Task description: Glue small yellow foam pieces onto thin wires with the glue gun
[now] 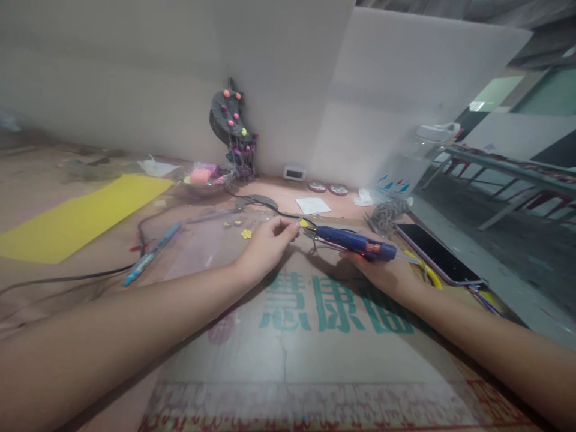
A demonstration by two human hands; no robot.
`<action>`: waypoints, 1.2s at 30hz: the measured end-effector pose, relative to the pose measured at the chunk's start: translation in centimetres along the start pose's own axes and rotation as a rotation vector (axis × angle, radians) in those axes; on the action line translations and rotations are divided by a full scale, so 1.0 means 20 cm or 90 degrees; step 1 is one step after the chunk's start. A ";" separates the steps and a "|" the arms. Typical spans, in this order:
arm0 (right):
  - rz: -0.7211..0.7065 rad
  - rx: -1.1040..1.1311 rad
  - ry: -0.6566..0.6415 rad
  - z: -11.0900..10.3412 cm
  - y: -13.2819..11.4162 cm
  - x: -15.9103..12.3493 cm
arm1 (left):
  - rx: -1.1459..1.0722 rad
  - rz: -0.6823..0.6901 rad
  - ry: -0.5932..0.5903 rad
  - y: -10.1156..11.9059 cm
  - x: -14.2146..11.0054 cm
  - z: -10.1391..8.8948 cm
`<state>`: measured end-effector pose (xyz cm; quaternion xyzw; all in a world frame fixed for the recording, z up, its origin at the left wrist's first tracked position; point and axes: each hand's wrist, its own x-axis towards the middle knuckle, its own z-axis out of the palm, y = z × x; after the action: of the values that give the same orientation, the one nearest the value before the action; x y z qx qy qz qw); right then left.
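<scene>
My left hand (270, 243) is closed in a pinch on a small yellow piece (303, 223), mostly hidden by the fingertips. Wrapped in my right hand (384, 273) is a dark blue glue gun (348, 240), lying nearly level with a small red light on its side. Its nozzle points left and is right beside the yellow piece; whether they touch I cannot tell. To the left of my left hand, a yellow flower (246, 234) and a few small yellow bits (237, 223) lie on the table.
A yellow sheet (85, 216), blue pen (153, 255) and black cable (67, 278) lie left. Behind stand a grey moon ornament (219, 120) with beads, a filled bowl (202, 187) and a small digital display (294, 173). Grey yarn (387, 215), a phone (436, 255) and a clear bottle (400, 165) are right.
</scene>
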<state>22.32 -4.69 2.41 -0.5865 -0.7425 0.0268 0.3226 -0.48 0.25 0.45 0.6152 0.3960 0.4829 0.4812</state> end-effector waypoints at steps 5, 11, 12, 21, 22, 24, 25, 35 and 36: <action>-0.007 -0.002 -0.005 0.00 0.01 0.00 | 0.001 -0.006 -0.001 0.01 0.00 0.00; 0.001 -0.020 -0.016 0.00 0.00 0.00 | -0.002 -0.011 0.003 0.01 0.00 0.00; 0.000 -0.025 -0.017 0.00 0.00 0.00 | -0.003 -0.011 0.003 0.01 0.00 0.00; 0.007 -0.023 -0.014 -0.01 0.00 0.00 | 0.001 -0.014 0.002 0.01 0.00 0.00; 0.007 -0.026 -0.014 -0.01 0.00 0.00 | 0.001 -0.015 0.004 0.01 0.00 0.00; 0.007 -0.028 -0.015 0.00 0.00 0.00 | -0.003 -0.016 0.005 0.01 0.00 0.00; 0.006 -0.027 -0.019 0.00 0.01 0.00 | -0.005 -0.016 0.004 0.01 0.00 0.00; 0.003 -0.022 -0.012 -0.01 -0.01 0.00 | -0.006 -0.019 0.008 0.03 0.00 0.00; 0.002 -0.023 -0.013 -0.01 -0.01 0.00 | -0.008 -0.019 0.007 0.03 0.00 0.00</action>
<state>22.24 -4.79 2.67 -0.5932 -0.7450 0.0198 0.3045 -0.46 0.07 0.95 0.6034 0.4050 0.4814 0.4900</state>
